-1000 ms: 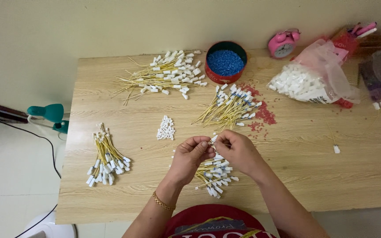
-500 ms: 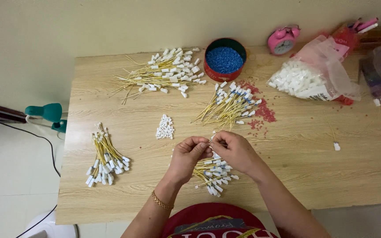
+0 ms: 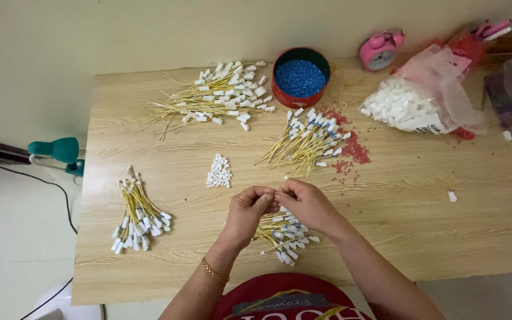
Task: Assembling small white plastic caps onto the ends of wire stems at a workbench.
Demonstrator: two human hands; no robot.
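My left hand [image 3: 248, 211] and my right hand [image 3: 305, 203] meet fingertip to fingertip above the near middle of the wooden table [image 3: 398, 225]. Between the fingertips they pinch a small piece, a thin yellow wire with a white plug end, mostly hidden by the fingers. Right under the hands lies a bundle of yellow wires with white ends [image 3: 284, 234]. A small heap of loose white plugs [image 3: 219, 172] sits just beyond my left hand.
More wire bundles lie at the left [image 3: 136, 211], the far left-middle [image 3: 217, 99] and the centre [image 3: 307, 140]. A red tin of blue beads [image 3: 300, 77], spilled red bits [image 3: 352, 151], a clear bag of white plugs [image 3: 413, 104] and a pink alarm clock [image 3: 380, 51] stand at the back.
Both hands have dropped slightly toward me and closed together; the white plug end that stuck up above the fingers is now hidden between them.
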